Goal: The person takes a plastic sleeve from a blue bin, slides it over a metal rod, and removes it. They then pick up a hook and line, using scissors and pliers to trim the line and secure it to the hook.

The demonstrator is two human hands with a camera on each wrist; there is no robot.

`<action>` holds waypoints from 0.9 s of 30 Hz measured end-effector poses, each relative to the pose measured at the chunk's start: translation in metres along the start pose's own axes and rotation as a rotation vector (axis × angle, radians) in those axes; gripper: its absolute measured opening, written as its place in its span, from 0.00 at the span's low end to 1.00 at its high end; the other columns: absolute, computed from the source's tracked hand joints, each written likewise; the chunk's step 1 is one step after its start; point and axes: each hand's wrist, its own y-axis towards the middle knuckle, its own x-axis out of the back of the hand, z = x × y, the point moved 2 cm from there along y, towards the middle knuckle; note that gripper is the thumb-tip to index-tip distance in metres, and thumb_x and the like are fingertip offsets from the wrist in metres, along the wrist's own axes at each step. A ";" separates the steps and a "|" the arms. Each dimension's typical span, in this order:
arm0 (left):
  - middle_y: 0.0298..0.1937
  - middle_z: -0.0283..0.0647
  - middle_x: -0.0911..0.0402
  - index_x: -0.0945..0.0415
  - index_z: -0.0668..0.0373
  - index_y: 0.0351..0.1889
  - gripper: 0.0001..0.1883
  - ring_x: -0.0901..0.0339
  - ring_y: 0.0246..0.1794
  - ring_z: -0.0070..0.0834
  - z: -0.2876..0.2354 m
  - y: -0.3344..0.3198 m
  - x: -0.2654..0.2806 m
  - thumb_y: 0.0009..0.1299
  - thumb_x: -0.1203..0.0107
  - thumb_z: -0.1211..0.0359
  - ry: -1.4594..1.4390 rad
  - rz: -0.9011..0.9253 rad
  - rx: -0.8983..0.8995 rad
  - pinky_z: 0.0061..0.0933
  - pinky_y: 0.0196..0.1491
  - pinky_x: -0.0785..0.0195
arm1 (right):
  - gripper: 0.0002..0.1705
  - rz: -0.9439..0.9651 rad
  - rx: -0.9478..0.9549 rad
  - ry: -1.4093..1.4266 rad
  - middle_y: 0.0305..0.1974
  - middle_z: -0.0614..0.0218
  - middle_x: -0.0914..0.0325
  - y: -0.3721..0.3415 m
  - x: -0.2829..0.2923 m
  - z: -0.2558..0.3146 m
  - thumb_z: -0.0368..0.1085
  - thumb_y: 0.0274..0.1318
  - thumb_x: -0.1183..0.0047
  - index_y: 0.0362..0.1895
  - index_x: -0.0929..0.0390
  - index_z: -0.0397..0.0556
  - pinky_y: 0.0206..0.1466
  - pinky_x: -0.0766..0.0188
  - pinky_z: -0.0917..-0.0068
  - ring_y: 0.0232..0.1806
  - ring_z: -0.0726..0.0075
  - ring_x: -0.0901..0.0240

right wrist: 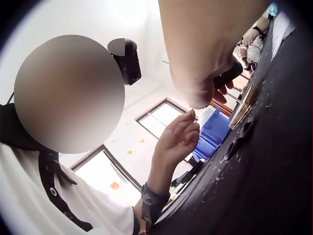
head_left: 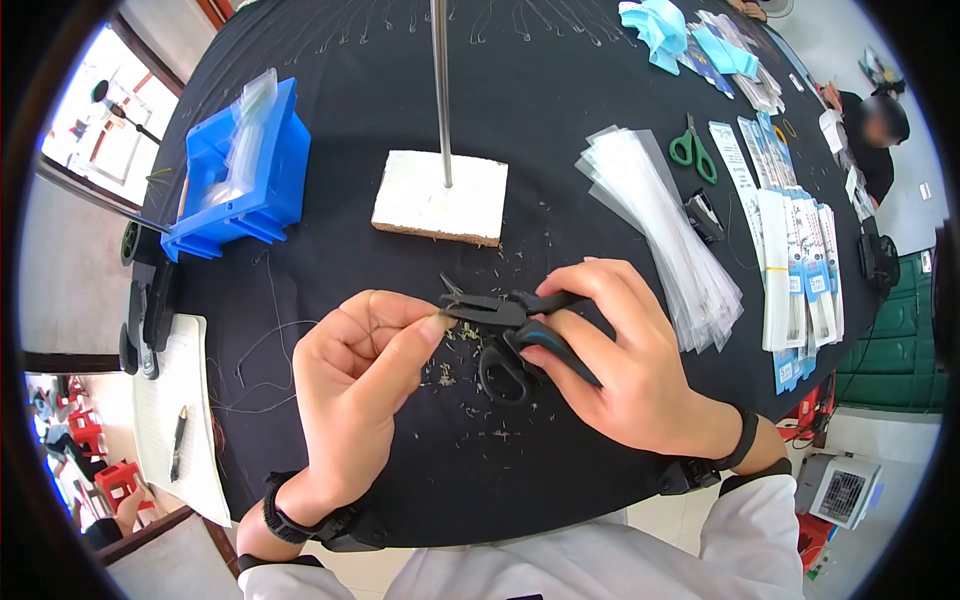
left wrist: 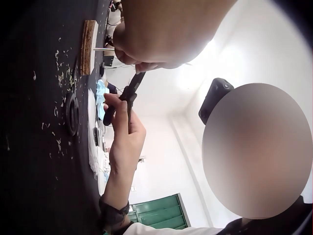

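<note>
My right hand [head_left: 625, 375], at four o'clock from the pliers [head_left: 490, 311], is wrapped round their black-and-blue handles, holding them above the bench [head_left: 450, 480] with the nose toward nine o'clock. My left hand [head_left: 350, 385], at eight o'clock, brings thumb and forefinger together at that nose, pinching a piece too small to make out. At six o'clock, black scissors [head_left: 503, 376] lie on the black cloth, partly hidden beneath the pliers, among small scattered scraps [head_left: 446, 377].

Between eleven and twelve o'clock is a white block [head_left: 415, 190] with a metal rod [head_left: 441, 90] standing upright from it. A blue bin [head_left: 275, 170] at ten o'clock holds clear bags [head_left: 245, 145]. At two o'clock, clear sleeves [head_left: 665, 240] lie fanned, with green scissors [head_left: 694, 152] farther out. Packets [head_left: 800, 262] lie at three o'clock. At eight o'clock, beyond my left hand, a pen [head_left: 179, 443] rests on a notebook [head_left: 165, 385].
</note>
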 end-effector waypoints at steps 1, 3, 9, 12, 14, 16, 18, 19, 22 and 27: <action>0.17 0.24 0.31 0.24 0.68 0.34 0.05 0.45 0.15 0.06 0.000 0.000 0.000 0.65 0.46 0.74 0.010 -0.002 0.000 0.11 0.19 0.58 | 0.14 -0.012 0.017 -0.009 0.40 0.57 0.30 0.000 0.000 0.000 0.25 0.33 0.35 0.28 0.25 0.36 0.40 0.33 0.65 0.39 0.53 0.31; 0.17 0.24 0.31 0.24 0.68 0.35 0.05 0.45 0.15 0.06 0.000 0.001 0.000 0.65 0.46 0.74 0.031 -0.006 0.002 0.11 0.19 0.58 | 0.15 -0.035 0.049 -0.029 0.38 0.58 0.29 -0.001 0.000 -0.001 0.25 0.31 0.35 0.27 0.26 0.37 0.36 0.33 0.67 0.36 0.54 0.32; 0.17 0.24 0.31 0.24 0.68 0.35 0.05 0.45 0.15 0.06 0.000 0.001 -0.001 0.65 0.46 0.74 0.008 0.043 0.034 0.11 0.19 0.58 | 0.14 -0.024 0.097 -0.004 0.32 0.62 0.33 -0.003 -0.003 -0.007 0.32 0.37 0.35 0.25 0.29 0.41 0.28 0.34 0.71 0.29 0.61 0.33; 0.17 0.24 0.32 0.24 0.68 0.35 0.05 0.45 0.15 0.06 0.001 0.000 -0.001 0.65 0.46 0.74 -0.010 0.062 0.053 0.12 0.19 0.59 | 0.15 -0.023 0.066 0.061 0.28 0.63 0.34 -0.006 -0.005 -0.009 0.35 0.38 0.34 0.23 0.30 0.43 0.23 0.35 0.73 0.24 0.64 0.34; 0.15 0.23 0.36 0.24 0.68 0.33 0.04 0.49 0.14 0.07 -0.001 0.000 -0.005 0.64 0.47 0.75 0.032 0.028 0.063 0.15 0.19 0.61 | 0.16 -0.037 0.084 0.063 0.27 0.65 0.34 -0.006 -0.004 -0.012 0.36 0.38 0.34 0.22 0.30 0.43 0.21 0.36 0.74 0.22 0.65 0.34; 0.13 0.23 0.39 0.23 0.68 0.32 0.04 0.51 0.13 0.08 -0.001 -0.001 -0.006 0.64 0.47 0.76 0.052 0.010 0.063 0.16 0.19 0.62 | 0.15 -0.054 0.098 0.069 0.26 0.63 0.33 -0.006 -0.004 -0.015 0.33 0.36 0.34 0.21 0.30 0.43 0.20 0.38 0.74 0.21 0.65 0.35; 0.13 0.23 0.38 0.21 0.69 0.33 0.05 0.51 0.13 0.08 0.000 -0.001 -0.006 0.64 0.47 0.76 0.050 0.009 0.053 0.16 0.18 0.63 | 0.15 -0.075 0.109 0.080 0.25 0.60 0.32 -0.006 -0.004 -0.016 0.28 0.32 0.34 0.19 0.31 0.41 0.20 0.40 0.73 0.20 0.62 0.35; 0.13 0.23 0.38 0.21 0.69 0.34 0.05 0.51 0.13 0.08 0.001 -0.001 -0.006 0.63 0.47 0.77 0.046 0.000 0.047 0.16 0.18 0.62 | 0.15 -0.069 0.120 0.058 0.25 0.62 0.32 -0.006 -0.004 -0.017 0.31 0.34 0.34 0.20 0.31 0.42 0.20 0.39 0.73 0.20 0.63 0.35; 0.14 0.24 0.35 0.20 0.70 0.36 0.07 0.48 0.13 0.08 0.005 -0.002 -0.006 0.63 0.46 0.77 0.040 0.007 0.032 0.15 0.18 0.60 | 0.16 -0.053 0.136 0.015 0.25 0.65 0.34 -0.006 -0.003 -0.020 0.36 0.37 0.33 0.21 0.30 0.44 0.20 0.37 0.74 0.21 0.66 0.34; 0.17 0.26 0.32 0.19 0.69 0.38 0.07 0.45 0.14 0.08 0.007 -0.001 -0.001 0.64 0.46 0.76 0.083 0.063 -0.012 0.13 0.17 0.57 | 0.15 -0.044 0.117 0.027 0.25 0.65 0.34 -0.008 -0.006 -0.021 0.35 0.36 0.34 0.21 0.30 0.44 0.20 0.36 0.74 0.22 0.66 0.34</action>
